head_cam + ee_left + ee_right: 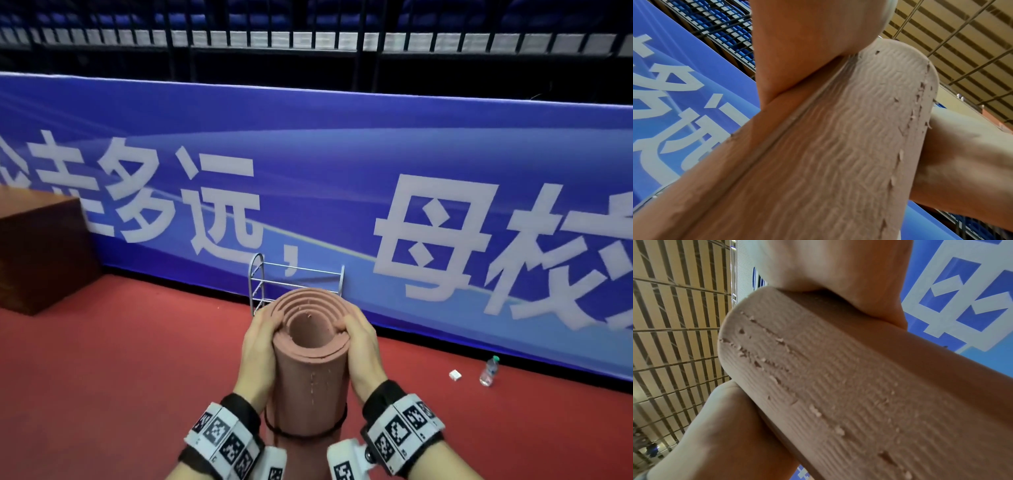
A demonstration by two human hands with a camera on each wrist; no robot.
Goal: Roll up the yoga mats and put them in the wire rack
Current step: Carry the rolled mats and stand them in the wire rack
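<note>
A rolled pinkish-brown yoga mat (308, 370) stands upright in front of me, its spiral end facing up and a black strap (305, 432) around its lower part. My left hand (260, 346) grips the roll's left side near the top, and my right hand (359, 346) grips its right side. Both wrist views show the mat's ribbed, pitted surface (838, 146) (838, 386) close up between thumb and fingers. The silver wire rack (294, 284) stands on the floor just beyond the roll, against the blue banner; the roll hides its lower part.
A blue banner wall (342, 171) runs across behind the rack. A brown wooden box (41, 250) sits at the left. A plastic bottle (489, 371) and a small white object (455, 376) lie on the red floor (120, 359) at the right.
</note>
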